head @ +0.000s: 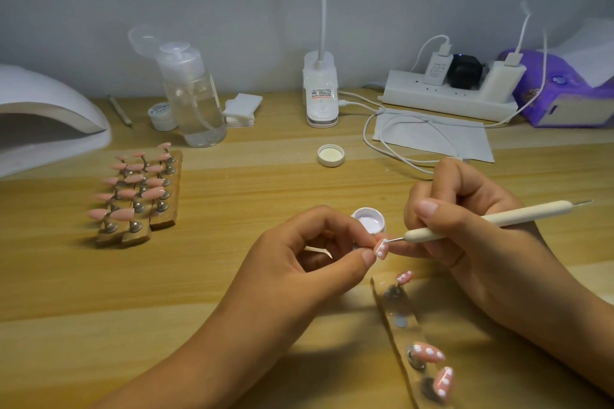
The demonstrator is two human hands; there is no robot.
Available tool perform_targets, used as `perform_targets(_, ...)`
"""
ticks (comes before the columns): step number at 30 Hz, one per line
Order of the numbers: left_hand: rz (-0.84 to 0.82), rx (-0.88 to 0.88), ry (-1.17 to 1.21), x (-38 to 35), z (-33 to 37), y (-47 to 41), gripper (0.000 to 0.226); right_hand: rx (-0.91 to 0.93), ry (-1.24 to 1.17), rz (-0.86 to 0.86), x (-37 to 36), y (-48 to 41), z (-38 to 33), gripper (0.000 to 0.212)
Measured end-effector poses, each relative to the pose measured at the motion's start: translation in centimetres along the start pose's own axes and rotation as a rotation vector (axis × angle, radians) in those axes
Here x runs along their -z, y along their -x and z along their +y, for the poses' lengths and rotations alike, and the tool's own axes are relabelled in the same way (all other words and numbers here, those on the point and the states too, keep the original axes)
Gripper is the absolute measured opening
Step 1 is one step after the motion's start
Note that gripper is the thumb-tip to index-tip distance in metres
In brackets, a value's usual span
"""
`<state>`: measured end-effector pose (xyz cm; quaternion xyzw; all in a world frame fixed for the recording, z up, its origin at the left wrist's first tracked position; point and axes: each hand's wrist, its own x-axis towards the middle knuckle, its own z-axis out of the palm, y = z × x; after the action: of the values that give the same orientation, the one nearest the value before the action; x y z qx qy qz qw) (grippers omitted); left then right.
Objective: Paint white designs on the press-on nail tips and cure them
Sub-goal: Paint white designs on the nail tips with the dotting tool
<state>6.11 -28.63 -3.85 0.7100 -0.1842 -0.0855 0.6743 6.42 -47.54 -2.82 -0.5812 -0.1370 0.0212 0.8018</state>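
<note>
My left hand [309,252] pinches a pink nail tip [380,250] with white dots between thumb and fingers. My right hand [465,226] grips a cream dotting pen [491,220], and its metal point touches the top of that nail tip. Just behind sits an open jar of white gel [369,218]. A clear stand strip [403,325] at the lower right carries three dotted pink tips [428,351] on pegs. Several plain pink tips [139,181] stand on wooden strips at the left. The white curing lamp [43,116] is at the far left.
A clear pump bottle [196,100], a small white jar [161,115], cotton pads [241,108] and a thin stick [119,110] line the back. A jar lid [330,155], lamp base [321,93], power strip [448,96], cables, paper sheet [432,136] and purple tissue pack [561,90] sit behind.
</note>
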Motion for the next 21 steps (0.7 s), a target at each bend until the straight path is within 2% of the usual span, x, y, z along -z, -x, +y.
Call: perform_targets(21,0.002,0.014,0.007,-0.02,0.22,0.05,0.004,0.016,0.067,-0.017,0.20,0.04,0.09,0.019)
